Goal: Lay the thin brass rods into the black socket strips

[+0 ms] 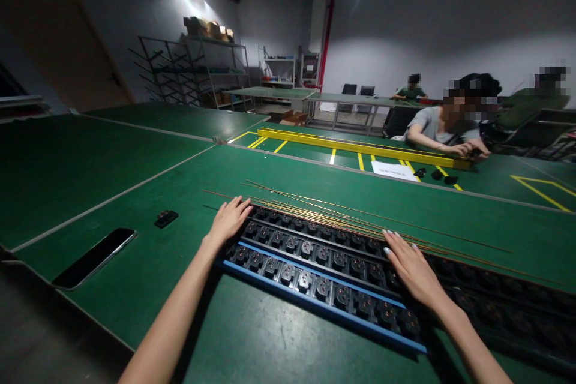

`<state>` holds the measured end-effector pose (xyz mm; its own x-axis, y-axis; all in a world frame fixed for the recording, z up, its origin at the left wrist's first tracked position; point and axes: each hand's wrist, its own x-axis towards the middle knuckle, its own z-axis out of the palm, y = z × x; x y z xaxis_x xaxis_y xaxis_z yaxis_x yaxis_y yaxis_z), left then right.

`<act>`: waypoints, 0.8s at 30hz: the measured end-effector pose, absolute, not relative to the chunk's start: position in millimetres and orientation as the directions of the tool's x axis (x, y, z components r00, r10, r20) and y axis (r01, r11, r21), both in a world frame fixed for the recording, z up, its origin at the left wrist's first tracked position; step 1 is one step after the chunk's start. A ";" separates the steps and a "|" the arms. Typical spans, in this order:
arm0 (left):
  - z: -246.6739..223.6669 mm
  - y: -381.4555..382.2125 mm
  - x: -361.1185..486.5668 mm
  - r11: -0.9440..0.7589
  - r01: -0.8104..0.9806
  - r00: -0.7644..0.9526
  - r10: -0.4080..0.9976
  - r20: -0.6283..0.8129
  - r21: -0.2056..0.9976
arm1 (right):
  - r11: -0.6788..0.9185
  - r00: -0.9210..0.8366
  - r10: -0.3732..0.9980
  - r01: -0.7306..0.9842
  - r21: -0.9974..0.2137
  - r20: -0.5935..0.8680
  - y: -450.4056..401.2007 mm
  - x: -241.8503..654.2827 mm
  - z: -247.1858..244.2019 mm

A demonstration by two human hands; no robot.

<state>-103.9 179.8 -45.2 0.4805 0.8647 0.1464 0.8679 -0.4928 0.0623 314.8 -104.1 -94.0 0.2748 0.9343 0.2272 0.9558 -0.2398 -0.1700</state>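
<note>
Rows of black socket-like modules sit in long black rails on the green table. Blue strips edge the front rows. My left hand rests at the left end of the back row, fingers stretched out over its edge. My right hand lies palm down across the rails farther right, fingers extended toward the back. Several thin brass-coloured rods lie loosely along the back row, close to the fingertips of both hands. Neither hand is wrapped around anything.
A phone-like dark slab and a small black part lie left. More black rails extend right. Across the table stand a long yellow rail, white paper and a seated person handling a small dark item.
</note>
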 end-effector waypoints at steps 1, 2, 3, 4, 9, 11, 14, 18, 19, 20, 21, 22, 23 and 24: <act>-44.9 179.8 -103.0 -0.490 0.870 0.476 0.865 0.156 0.061 | -0.234 0.267 0.937 0.958 -0.164 0.224 -104.4 314.2 -92.6; -44.5 179.5 -101.9 -0.487 0.871 0.473 0.866 0.165 0.059 | -0.232 0.263 0.940 0.960 -0.158 0.218 -104.7 313.5 -91.0; -44.1 179.0 -100.5 -0.485 0.873 0.469 0.866 0.175 0.056 | -0.232 0.262 0.942 0.960 -0.154 0.211 -104.8 312.7 -89.4; -43.8 178.1 -98.7 -0.480 0.876 0.464 0.866 0.186 0.052 | -0.234 0.262 0.944 0.960 -0.152 0.203 -104.8 312.1 -87.8; -45.0 168.4 -81.8 -0.476 0.879 0.457 0.859 0.230 0.032 | -0.251 0.277 0.945 0.956 -0.155 0.175 -103.9 310.0 -83.1; -46.2 161.3 -72.1 -0.510 0.859 0.492 0.840 0.228 0.028 | -0.250 0.275 0.945 0.956 -0.152 0.179 -103.7 309.8 -82.8; -47.9 149.1 -57.8 -0.572 0.820 0.554 0.804 0.216 0.025 | -0.249 0.274 0.945 0.957 -0.149 0.181 -103.7 309.8 -82.9; -49.4 136.0 -45.0 -0.620 0.784 0.602 0.771 0.208 0.027 | -0.254 0.278 0.944 0.956 -0.148 0.177 -103.7 309.4 -82.9; -49.5 133.8 -43.4 -0.627 0.779 0.609 0.766 0.207 0.028 | -0.255 0.279 0.944 0.955 -0.149 0.177 -103.6 309.3 -82.9; -49.5 132.2 -42.2 -0.631 0.775 0.613 0.763 0.206 0.029 | -0.257 0.281 0.943 0.955 -0.150 0.176 -103.5 309.2 -82.9; -49.3 131.0 -41.5 -0.633 0.774 0.615 0.762 0.205 0.031 | -0.259 0.283 0.943 0.954 -0.151 0.172 -103.4 309.2 -82.9; -48.9 130.1 -41.2 -0.633 0.774 0.615 0.762 0.204 0.033 | -0.261 0.285 0.944 0.953 -0.152 0.167 -103.3 309.2 -83.0; -48.5 129.5 -41.0 -0.632 0.774 0.614 0.763 0.203 0.034 | -0.263 0.286 0.944 0.953 -0.152 0.162 -103.2 309.2 -83.1; -48.1 129.1 -41.0 -0.631 0.775 0.612 0.764 0.202 0.036 | -0.263 0.287 0.945 0.953 -0.152 0.160 -103.2 309.2 -83.2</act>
<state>-41.0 129.1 -48.1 0.6124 0.7643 0.2021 0.7753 -0.6306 0.0358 309.2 -103.2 -83.2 0.2866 0.9445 0.1604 0.9526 -0.2632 -0.1525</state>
